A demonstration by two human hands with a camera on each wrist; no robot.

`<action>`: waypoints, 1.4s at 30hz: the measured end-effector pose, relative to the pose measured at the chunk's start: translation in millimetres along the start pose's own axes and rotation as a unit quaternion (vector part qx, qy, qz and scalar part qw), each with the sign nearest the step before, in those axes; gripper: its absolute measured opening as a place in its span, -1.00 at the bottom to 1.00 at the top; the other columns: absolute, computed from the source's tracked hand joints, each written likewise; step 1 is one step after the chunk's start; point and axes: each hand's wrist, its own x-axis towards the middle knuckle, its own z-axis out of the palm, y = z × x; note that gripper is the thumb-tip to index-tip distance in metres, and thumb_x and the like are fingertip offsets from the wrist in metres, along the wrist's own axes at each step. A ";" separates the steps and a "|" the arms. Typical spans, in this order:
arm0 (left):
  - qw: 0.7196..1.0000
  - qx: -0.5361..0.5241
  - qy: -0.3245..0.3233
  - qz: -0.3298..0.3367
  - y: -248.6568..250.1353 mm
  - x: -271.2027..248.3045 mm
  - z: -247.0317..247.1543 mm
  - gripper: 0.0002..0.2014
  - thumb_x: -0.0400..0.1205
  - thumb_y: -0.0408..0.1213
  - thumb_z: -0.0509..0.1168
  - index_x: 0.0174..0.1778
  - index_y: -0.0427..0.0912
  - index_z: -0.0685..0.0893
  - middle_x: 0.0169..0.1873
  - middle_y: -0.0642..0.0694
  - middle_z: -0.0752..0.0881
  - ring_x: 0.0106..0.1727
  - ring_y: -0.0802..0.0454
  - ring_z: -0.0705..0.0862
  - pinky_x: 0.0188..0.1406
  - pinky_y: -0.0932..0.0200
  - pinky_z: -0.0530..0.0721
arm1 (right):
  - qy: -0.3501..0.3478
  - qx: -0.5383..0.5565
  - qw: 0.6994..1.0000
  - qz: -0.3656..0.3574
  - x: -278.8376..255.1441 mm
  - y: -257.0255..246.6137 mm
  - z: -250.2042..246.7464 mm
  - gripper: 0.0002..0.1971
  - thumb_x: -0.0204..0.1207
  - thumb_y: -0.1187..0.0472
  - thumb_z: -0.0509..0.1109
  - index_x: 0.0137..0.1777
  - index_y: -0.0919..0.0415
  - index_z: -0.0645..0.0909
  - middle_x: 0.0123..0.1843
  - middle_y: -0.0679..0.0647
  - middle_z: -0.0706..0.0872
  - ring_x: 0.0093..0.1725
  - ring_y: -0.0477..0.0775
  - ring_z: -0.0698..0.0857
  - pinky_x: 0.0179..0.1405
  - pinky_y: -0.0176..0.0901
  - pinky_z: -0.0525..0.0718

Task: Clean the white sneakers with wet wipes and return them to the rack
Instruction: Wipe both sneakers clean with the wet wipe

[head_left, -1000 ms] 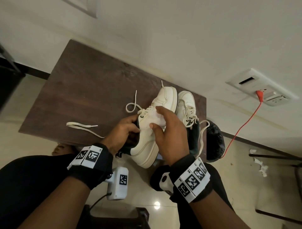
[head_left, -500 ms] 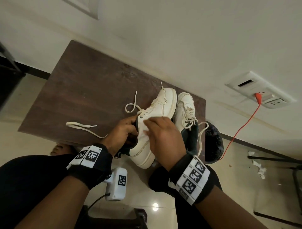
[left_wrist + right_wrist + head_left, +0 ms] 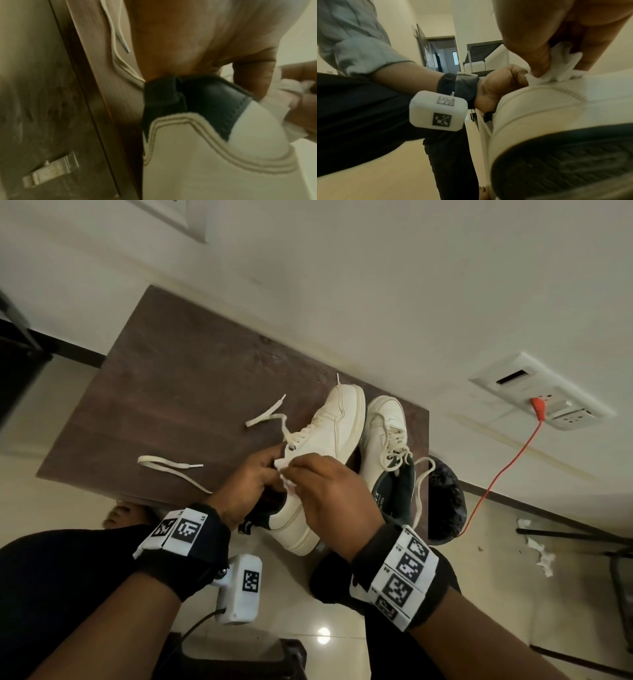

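A white sneaker (image 3: 329,436) lies on its side at the near edge of the dark wooden table (image 3: 191,392), heel over the edge. My left hand (image 3: 253,477) grips its dark collar (image 3: 202,97), fingers tucked into the opening. My right hand (image 3: 322,491) pinches a crumpled white wet wipe (image 3: 556,73) and presses it on the sneaker's upper side (image 3: 547,94) near the collar. The second white sneaker (image 3: 387,436) stands just to the right on the table, its laces loose.
A loose lace (image 3: 171,470) trails across the table's left part. A black bin bag (image 3: 445,501) sits on the floor beside the table's right corner. An orange cable (image 3: 496,474) runs from a wall socket (image 3: 548,402). Crumpled wipes (image 3: 537,549) lie on the floor, right.
My right hand with the wipe slid back along the sneaker from the lace area toward the collar, closer to my left hand. The left hand kept its grip.
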 end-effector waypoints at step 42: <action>0.997 0.029 0.068 -0.035 -0.1 4.8 -10.3 -0.45 0.23 -0.46 0.24 0.16 -0.02 0.65 0.06 -0.07 0.79 0.08 -0.06 0.75 -0.02 0.03 0.66 | 0.048 -0.040 0.994 0.090 3.6 48.4 -3.0 -0.77 0.29 0.57 0.48 -0.08 0.37 0.74 -0.06 0.21 0.75 -0.11 0.22 0.72 -0.20 0.03 0.75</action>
